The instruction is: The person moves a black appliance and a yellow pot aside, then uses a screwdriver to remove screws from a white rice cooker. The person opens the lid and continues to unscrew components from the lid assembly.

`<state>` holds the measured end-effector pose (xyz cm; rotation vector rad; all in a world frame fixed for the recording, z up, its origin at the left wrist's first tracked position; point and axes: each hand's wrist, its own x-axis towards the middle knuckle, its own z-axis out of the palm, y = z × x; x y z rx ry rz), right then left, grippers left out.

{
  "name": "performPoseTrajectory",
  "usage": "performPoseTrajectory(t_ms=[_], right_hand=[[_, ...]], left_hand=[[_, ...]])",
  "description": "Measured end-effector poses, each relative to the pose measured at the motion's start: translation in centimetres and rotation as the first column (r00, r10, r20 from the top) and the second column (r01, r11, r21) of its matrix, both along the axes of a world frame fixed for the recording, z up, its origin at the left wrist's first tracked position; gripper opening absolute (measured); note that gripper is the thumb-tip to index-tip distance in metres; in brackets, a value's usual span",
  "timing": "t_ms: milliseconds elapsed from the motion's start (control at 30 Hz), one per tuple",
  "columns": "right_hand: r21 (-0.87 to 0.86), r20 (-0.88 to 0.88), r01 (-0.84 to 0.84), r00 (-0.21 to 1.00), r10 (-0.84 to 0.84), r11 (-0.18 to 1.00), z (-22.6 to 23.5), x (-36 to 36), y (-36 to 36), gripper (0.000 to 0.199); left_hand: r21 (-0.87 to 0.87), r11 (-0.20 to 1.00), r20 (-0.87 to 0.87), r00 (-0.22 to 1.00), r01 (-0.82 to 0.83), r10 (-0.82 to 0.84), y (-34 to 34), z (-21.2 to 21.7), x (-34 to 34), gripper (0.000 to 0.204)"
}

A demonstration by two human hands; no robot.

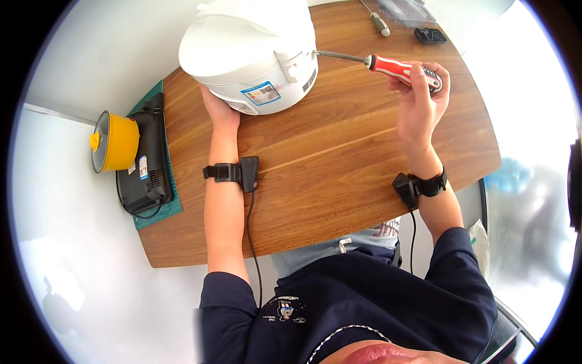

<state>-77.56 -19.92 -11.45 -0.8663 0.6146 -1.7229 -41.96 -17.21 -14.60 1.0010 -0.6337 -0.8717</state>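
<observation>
A white rice cooker [239, 51] with a rounded lid is on the wooden table [339, 164], toward the far left. Against its lower left side is my left hand [222, 110], which holds it; the fingertips are hidden behind the body. My right hand [421, 97] is closed around the red, white and black handle of a screwdriver [391, 65]. The shaft points left, and its tip meets the cooker's right side near a white moulded fitting [295, 64]. What exactly the tip touches is too small to make out.
At the left, a black appliance [145, 164] lies on a green cutting mat [173, 203], beside a yellow pot with a clear lid [118, 142]. Far right are another screwdriver [381, 24], a clear plastic bag [409, 11] and a small black tray [430, 36]. Cables trail from both wrist straps.
</observation>
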Motion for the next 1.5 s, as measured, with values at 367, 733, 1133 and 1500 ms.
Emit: performPoseTrajectory(t_ms=[367,733,1133,1500], right_hand=[[-0.047,-0.004,-0.034,0.999,0.034,0.998,-0.1,0.3,0.0,0.033],[-0.098,-0.011,0.012,1.000,-0.013,0.995,-0.2,0.4,-0.1,0.033],[-0.277,-0.388,0.150,0.886,-0.253,0.949,-1.0,-1.0,0.2,0.031],[-0.219,-0.398,0.063,0.905,-0.148,0.974,-1.5,-1.4,-1.1,0.035]], left_hand=[[-0.029,0.999,-0.006,1.000,-0.021,0.021,0.1,0.6,-0.2,0.059],[-0.025,0.998,-0.014,0.998,-0.060,0.060,-0.2,0.3,-0.2,0.055],[-0.028,0.996,-0.003,0.996,-0.084,0.084,-0.6,1.2,-1.8,0.062],[-0.071,0.990,0.079,0.988,-0.126,0.131,-0.7,0.8,-1.7,0.078]])
